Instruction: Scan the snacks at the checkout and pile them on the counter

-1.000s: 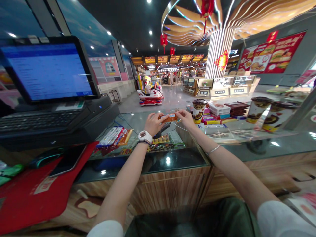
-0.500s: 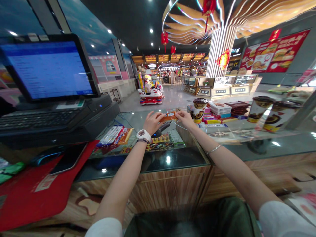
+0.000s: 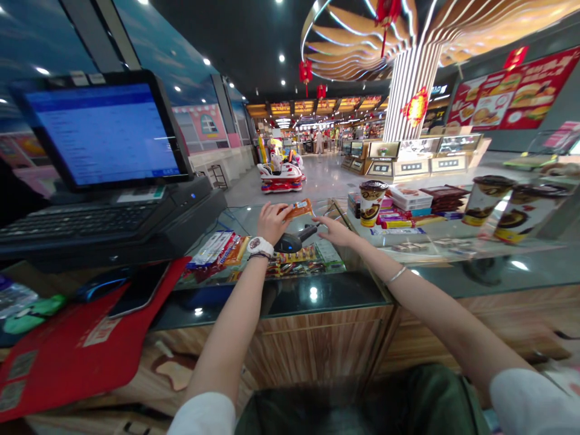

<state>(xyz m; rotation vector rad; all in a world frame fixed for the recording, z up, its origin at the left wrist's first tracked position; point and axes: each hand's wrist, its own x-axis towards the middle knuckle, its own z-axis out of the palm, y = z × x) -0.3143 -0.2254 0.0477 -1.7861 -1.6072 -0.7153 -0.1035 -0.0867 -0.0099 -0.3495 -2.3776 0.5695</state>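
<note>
An orange snack packet (image 3: pixel 300 209) is pinched in my left hand (image 3: pixel 273 220), which is held above the glass counter. My right hand (image 3: pixel 335 232) has its fingers stretched out and apart, with no packet in them. Its fingertips are close to the handle end of a black barcode scanner (image 3: pixel 290 243); whether they touch it I cannot tell. The scanner lies on the glass between my two hands, over packaged goods (image 3: pixel 296 266) seen through the glass. Left of my left wrist is a pile of snack packets (image 3: pixel 212 249).
A touchscreen till (image 3: pixel 104 133) with a keyboard (image 3: pixel 86 214) stands at the left. A phone (image 3: pixel 140 290) lies on a red mat (image 3: pixel 109 356). To the right are a snack cup (image 3: pixel 370 204), stacked boxes (image 3: pixel 410 198) and more large cups (image 3: pixel 528 214).
My right hand has let go of the orange packet and moved down towards the scanner. The packet stays in my left hand, shifted slightly left and tilted.
</note>
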